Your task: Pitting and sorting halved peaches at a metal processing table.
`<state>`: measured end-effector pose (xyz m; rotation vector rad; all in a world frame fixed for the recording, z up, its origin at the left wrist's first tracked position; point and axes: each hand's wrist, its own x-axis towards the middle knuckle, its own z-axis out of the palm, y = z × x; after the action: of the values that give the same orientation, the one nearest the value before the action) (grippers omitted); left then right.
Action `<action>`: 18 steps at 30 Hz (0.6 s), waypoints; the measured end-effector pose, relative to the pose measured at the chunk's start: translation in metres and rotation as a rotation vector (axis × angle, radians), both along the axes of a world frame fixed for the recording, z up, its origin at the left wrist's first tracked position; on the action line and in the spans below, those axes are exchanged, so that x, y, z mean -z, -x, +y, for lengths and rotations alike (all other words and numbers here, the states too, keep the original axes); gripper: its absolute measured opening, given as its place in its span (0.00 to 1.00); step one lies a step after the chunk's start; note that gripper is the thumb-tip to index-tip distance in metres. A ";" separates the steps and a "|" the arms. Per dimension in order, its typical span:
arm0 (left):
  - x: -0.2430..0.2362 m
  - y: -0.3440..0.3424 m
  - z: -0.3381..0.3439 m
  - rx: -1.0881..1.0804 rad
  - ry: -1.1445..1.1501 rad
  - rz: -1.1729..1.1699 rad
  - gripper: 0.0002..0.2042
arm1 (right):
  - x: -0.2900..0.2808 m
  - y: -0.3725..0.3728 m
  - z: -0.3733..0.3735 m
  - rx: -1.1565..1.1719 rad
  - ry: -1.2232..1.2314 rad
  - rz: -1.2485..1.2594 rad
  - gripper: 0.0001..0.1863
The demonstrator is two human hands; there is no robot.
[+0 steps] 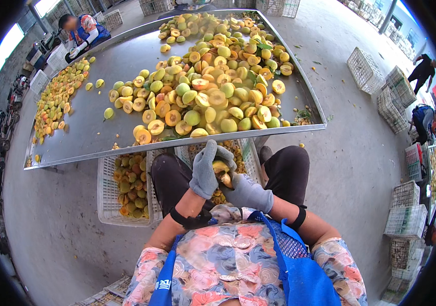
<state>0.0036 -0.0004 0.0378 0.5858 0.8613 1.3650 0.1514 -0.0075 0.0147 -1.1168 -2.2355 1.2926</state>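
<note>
Fruit in hand: one, yellow [221,167], with a brownish lower part; its underside is hidden by the gloves.
Fruit's place: between the two hands, just off the table's near edge; right of the left palm, left of the right fingers.
Left hand [205,171]: grey-gloved, curled, pinching the fruit.
Right hand [248,193]: grey-gloved, fingers bent against the fruit's near side; cannot tell what they pinch.
Metal table [88,135]: one, bearing two heaps of fruit, a large one [197,99] and a smaller left one [60,99], too many to count.
Crates below: two, left [105,206] and right [252,159].
</note>
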 end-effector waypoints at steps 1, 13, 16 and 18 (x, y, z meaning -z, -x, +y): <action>0.000 0.000 0.000 0.009 -0.005 -0.002 0.26 | -0.006 -0.001 0.001 -0.001 0.003 0.001 0.13; 0.004 -0.009 0.001 0.190 0.096 -0.389 0.24 | -0.008 -0.023 0.009 -0.188 1.349 0.417 0.09; 0.025 -0.003 0.002 0.317 0.175 -0.620 0.23 | -0.020 -0.023 0.010 -0.315 1.424 0.399 0.09; 0.026 0.003 0.002 0.434 0.216 -0.797 0.24 | -0.015 -0.023 0.012 -0.295 1.465 0.398 0.09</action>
<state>0.0007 0.0019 0.0119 0.0225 0.2013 0.9590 0.1748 0.0042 0.0294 -0.6621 -0.9289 3.0599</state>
